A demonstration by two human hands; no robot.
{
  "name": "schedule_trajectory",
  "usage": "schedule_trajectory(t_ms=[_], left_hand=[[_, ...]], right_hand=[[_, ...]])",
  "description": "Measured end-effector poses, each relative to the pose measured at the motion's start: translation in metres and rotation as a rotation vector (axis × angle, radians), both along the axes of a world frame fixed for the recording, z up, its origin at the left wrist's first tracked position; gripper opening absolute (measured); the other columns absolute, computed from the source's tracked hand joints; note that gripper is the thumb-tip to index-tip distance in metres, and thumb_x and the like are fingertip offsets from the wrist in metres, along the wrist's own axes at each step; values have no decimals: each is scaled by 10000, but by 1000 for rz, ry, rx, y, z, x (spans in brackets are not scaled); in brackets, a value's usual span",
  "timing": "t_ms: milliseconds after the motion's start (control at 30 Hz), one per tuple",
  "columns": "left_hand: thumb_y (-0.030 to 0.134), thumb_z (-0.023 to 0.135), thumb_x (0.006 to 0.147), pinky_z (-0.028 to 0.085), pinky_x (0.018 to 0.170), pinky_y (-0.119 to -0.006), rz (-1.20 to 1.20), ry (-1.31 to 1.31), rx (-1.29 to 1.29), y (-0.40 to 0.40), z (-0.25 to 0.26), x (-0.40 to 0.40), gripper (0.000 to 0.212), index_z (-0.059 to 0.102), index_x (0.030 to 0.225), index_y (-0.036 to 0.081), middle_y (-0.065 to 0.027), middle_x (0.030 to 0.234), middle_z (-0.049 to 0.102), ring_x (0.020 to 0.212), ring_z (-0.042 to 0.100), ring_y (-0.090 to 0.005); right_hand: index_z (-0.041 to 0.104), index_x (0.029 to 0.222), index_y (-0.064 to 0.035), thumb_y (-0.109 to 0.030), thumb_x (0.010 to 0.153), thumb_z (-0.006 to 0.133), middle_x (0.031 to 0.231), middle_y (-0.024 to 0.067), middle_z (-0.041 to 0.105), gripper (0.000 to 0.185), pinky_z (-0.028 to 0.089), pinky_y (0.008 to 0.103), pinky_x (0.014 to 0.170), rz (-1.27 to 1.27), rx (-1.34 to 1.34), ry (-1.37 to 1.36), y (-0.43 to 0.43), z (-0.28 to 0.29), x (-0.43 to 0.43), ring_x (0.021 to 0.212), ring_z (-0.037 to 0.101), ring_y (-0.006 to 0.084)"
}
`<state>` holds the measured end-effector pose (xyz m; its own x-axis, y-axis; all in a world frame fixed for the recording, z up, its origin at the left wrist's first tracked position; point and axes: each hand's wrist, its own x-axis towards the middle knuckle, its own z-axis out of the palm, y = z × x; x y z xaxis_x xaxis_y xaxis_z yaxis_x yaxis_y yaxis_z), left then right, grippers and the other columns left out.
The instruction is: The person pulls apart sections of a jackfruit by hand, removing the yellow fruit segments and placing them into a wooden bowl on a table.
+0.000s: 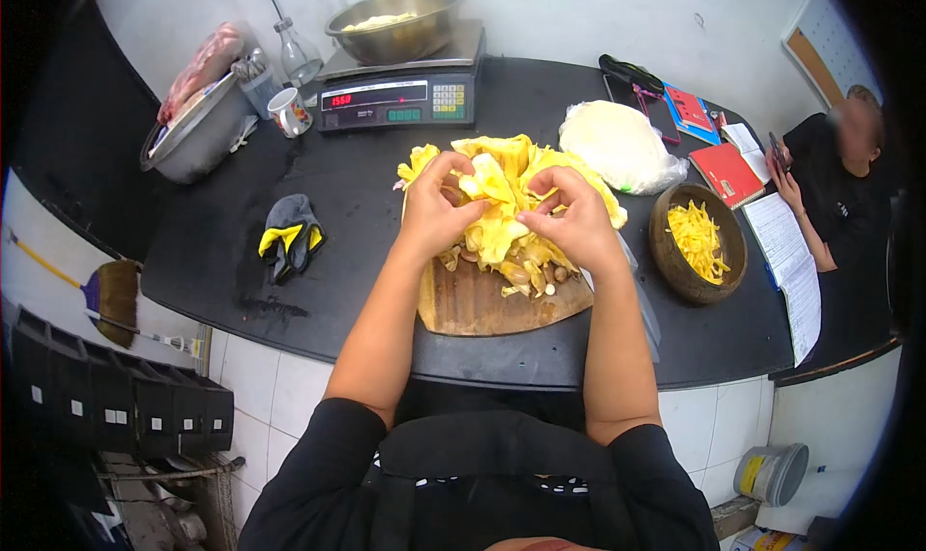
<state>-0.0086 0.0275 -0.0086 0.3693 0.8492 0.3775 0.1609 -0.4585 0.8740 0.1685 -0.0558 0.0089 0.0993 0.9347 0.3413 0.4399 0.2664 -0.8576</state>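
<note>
Both hands hold one piece of yellow jackfruit flesh between them, above a pile of jackfruit pieces. My left hand pinches its left side with thumb and fingers; my right hand grips its right side. Beneath lies a wooden board, with brown seeds and scraps near its front part. To the right stands a wooden bowl with yellow strips in it. Behind that bowl lies a pale round mass wrapped in clear plastic.
A digital scale bears a metal bowl. Left are a mug, a large basin and a grey-yellow cloth. Notebooks lie right, beside a seated person holding a phone.
</note>
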Motion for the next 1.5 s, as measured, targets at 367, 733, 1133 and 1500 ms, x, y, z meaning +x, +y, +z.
schedule_trajectory(t_ms=[367, 733, 1133, 1500], left_hand=[[-49, 611, 589, 474, 705, -253, -181, -218, 61, -4, -6, -1, 344, 482, 884, 72, -24, 1013, 502, 885, 536, -130], [-91, 586, 594, 479, 700, -248, -229, -262, 2, -5, -5, 1, 342, 460, 869, 70, -36, 1022, 457, 889, 558, -147], [-39, 627, 594, 475, 632, -241, -136, -140, 116, 0, -10, 1, 311, 474, 842, 68, -30, 960, 456, 796, 543, -132], [-80, 625, 639, 487, 687, -236, -325, -411, -172, 10, -16, -5, 330, 457, 870, 85, 8, 906, 521, 834, 580, -123]], right_hand=[[470, 1193, -29, -102, 615, 747, 1174, 155, 511, 645, 447, 298, 842, 24, 212, -110, 5, -9, -30, 1029, 535, 255], [612, 826, -32, -11, 671, 649, 773, 48, 520, 161, 438, 244, 531, -41, 296, -257, 3, -6, -27, 621, 522, 132], [584, 841, -8, -14, 710, 616, 751, 29, 547, 135, 446, 223, 540, -124, 235, -103, 12, -19, -30, 632, 535, 97], [554, 945, -10, -52, 813, 571, 835, 42, 592, 139, 484, 222, 632, 188, -119, 971, 27, -40, -5, 686, 567, 113]])
